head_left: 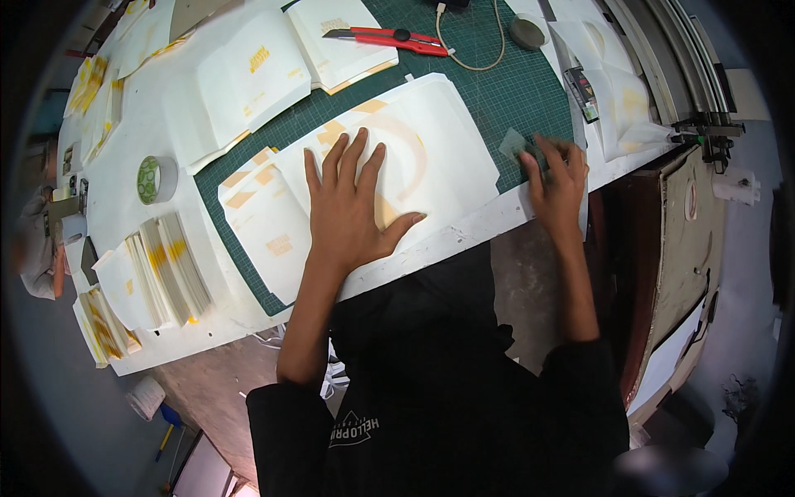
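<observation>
My left hand [346, 207] lies flat with fingers spread on a white die-cut paper sheet [464, 157] printed with pale orange shapes. The sheet rests on a green cutting mat [546, 103] and reaches past the mat toward the table's near edge. At the mat's right end, my right hand [559, 182] has its fingers bent, and the thumb and forefinger meet a small translucent square piece [512, 143]. A red utility knife [397, 38] with its dark blade showing lies across the mat's far side. Just beyond the sheet are open white printed folders [248, 70].
Stacks of folded printed paper [170, 269] stand at the table's left, near a roll of tape [156, 180]. A cable [489, 62], a round container [527, 33] and a small black box [582, 94] sit at the far right. Beside them runs a metal rail machine [683, 66]. Another person [41, 248] is at far left.
</observation>
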A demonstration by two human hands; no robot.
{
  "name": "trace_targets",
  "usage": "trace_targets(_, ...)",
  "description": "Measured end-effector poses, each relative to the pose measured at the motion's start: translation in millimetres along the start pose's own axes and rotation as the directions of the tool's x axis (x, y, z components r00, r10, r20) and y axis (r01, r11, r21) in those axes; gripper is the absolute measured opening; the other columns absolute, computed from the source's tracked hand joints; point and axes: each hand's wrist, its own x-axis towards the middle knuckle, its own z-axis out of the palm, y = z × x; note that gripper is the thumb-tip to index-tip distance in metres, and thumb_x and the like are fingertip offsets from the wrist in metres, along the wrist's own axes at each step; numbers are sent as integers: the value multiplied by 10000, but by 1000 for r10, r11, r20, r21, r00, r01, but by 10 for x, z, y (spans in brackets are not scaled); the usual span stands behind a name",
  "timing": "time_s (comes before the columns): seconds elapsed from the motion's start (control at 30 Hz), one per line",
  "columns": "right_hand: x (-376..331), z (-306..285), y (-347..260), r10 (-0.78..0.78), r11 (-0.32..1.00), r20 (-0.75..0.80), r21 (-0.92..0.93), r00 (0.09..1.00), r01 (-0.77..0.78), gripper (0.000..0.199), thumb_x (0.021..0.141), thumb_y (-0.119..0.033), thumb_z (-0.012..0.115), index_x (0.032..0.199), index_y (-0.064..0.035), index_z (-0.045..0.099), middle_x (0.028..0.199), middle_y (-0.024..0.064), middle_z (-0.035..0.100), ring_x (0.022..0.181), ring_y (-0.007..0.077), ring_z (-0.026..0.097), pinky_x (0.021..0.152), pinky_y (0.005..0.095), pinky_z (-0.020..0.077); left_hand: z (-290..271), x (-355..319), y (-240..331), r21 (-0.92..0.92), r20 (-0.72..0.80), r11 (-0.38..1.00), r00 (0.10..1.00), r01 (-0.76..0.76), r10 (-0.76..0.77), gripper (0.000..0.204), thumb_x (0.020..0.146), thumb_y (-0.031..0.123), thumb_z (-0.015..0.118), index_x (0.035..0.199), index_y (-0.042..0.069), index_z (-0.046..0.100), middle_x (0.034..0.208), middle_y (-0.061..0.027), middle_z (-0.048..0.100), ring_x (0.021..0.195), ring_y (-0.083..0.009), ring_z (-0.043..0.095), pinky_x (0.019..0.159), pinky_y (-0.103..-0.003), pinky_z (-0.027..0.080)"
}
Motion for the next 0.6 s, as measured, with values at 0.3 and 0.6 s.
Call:
trace_targets(0.3,-204,156,-1209,145,967,209,176,967,-183,244,883,-209,817,957,-20,681,963,133,621,936,336,571,839,494,394,21,-6,-13,-16,-55,1000,998,10,-11,761,871,523,755,1427,34,577,1528,-233,482,1473,-418,390,1227,-687,129)
trace_targets(0.6,-523,197,-1545,-116,913,185,406,976,32,342,885,-216,782,1155,-35,675,1193,124,672,1094,312,621,980,560,390,-83,-101,-114,-465,-179,882,967,78,-179,746,891,298,775,1499,-4,466,1365,-240,594,1355,-407,523,1197,-578,316)
